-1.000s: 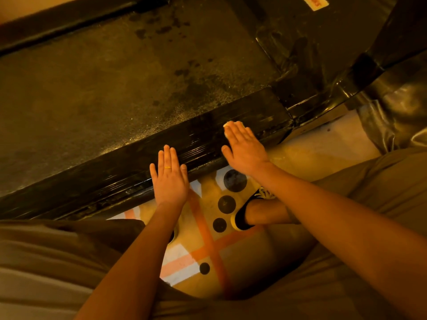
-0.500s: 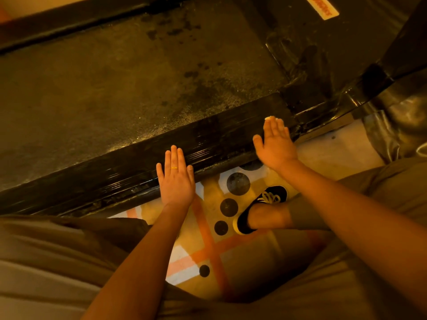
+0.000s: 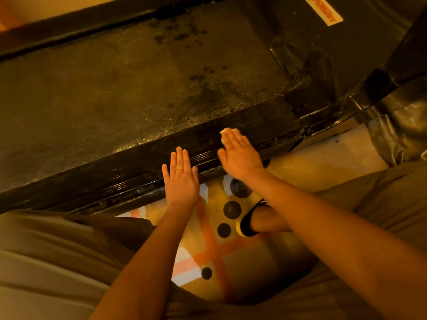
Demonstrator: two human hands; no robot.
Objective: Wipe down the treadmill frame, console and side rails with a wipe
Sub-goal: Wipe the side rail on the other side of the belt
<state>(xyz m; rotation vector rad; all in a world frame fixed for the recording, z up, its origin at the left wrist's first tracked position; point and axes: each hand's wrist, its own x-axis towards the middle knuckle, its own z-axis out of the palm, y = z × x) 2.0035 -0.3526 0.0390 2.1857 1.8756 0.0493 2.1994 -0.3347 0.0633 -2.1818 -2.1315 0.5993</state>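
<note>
Right hand (image 3: 239,155) is flat on the near side rail (image 3: 115,167), fingers straight, pressing the wipe (image 3: 226,131) down. Only a pale corner peeks out past the fingertips. Left hand (image 3: 181,179) rests just to its left, fingers straight too, holding nothing, looks like bracing. My tip: even palm pressure, long strokes along the rail's grooves, and catch the grimy lower lip instead of straying onto the belt (image 3: 115,88).

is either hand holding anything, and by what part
Neither grips anything. The right hand presses flat on a pale wipe, whose edge shows past the fingertips; the left hand rests flat on the side rail.
</note>
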